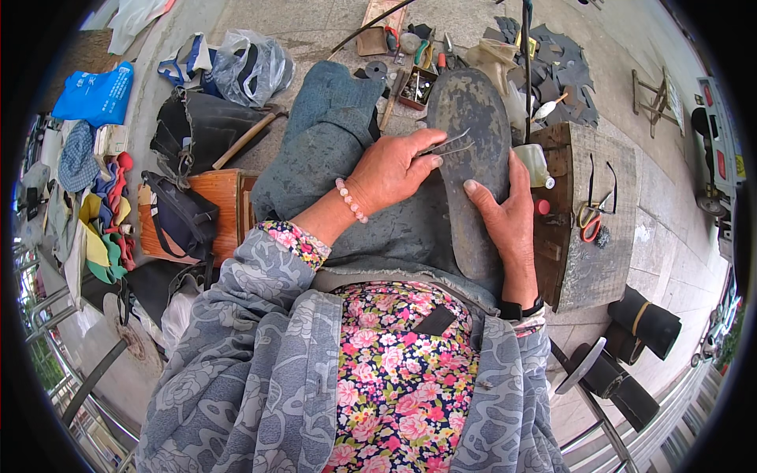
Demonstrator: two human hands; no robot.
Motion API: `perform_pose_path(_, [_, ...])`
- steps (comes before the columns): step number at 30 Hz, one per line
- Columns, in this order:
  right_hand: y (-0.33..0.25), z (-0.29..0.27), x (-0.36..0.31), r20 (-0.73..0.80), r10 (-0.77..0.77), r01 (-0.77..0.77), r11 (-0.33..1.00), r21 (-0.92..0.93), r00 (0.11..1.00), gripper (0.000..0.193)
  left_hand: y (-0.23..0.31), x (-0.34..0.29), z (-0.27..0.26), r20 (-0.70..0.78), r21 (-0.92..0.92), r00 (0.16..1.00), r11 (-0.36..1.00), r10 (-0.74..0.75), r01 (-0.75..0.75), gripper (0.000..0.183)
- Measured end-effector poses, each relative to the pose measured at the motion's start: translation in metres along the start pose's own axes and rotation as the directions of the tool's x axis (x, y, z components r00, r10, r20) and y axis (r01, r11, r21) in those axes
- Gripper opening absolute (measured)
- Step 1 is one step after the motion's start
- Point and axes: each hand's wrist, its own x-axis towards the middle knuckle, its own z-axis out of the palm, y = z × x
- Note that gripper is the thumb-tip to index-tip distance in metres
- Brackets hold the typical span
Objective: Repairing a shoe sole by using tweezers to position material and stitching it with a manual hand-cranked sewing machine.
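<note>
My left hand (394,169) pinches a pair of metal tweezers (455,143) between thumb and fingers. The tweezers' tips are slightly apart over the upper half of a dark, worn shoe sole (475,213). Scuffed and patchy, the sole faces up and stands lengthwise over my lap. My right hand (511,213) grips its right edge, thumb on the face and the other fingers mostly hidden behind. Whether an upper is attached underneath cannot be seen. A grey-green cloth (315,158) covers my knees.
To the right, a wooden box (599,252) bears scissors (590,225) and glasses (603,181), with a plastic bottle (532,165) beside it. Ahead lie a small parts tray (417,88) and black rubber scraps (560,67). A hammer (244,142) lies left on dark material.
</note>
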Motion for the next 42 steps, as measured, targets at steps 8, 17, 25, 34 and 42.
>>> perform_pose_path(8, [-0.001, 0.0, 0.0, 0.003, -0.002, 0.002, 1.0, 0.016, 1.0, 0.082, 0.0, -0.001, 0.001, -0.015, -0.007, 0.999, 1.0, 0.03, -0.03, 0.039])
perform_pose_path(17, [0.001, 0.0, 0.0, -0.002, -0.01, 0.01, 1.0, 0.024, 1.0, 0.081, 0.003, -0.001, -0.001, -0.004, 0.004, 1.0, 1.0, 0.019, -0.019, 0.039])
perform_pose_path(25, [0.002, 0.0, 0.0, -0.001, -0.008, 0.008, 0.999, 0.031, 1.0, 0.081, -0.002, 0.0, 0.002, -0.02, -0.022, 1.0, 0.999, 0.024, -0.024, 0.038])
perform_pose_path(34, [0.006, 0.002, 0.0, -0.006, -0.006, 0.006, 0.999, 0.037, 1.0, 0.082, -0.002, -0.001, 0.001, -0.026, -0.009, 0.998, 0.998, 0.055, -0.055, 0.038])
perform_pose_path(42, [0.004, 0.001, 0.0, 0.007, 0.007, -0.007, 0.999, 0.038, 1.0, 0.083, -0.002, -0.001, 0.001, -0.032, -0.002, 0.997, 0.998, 0.066, -0.066, 0.038])
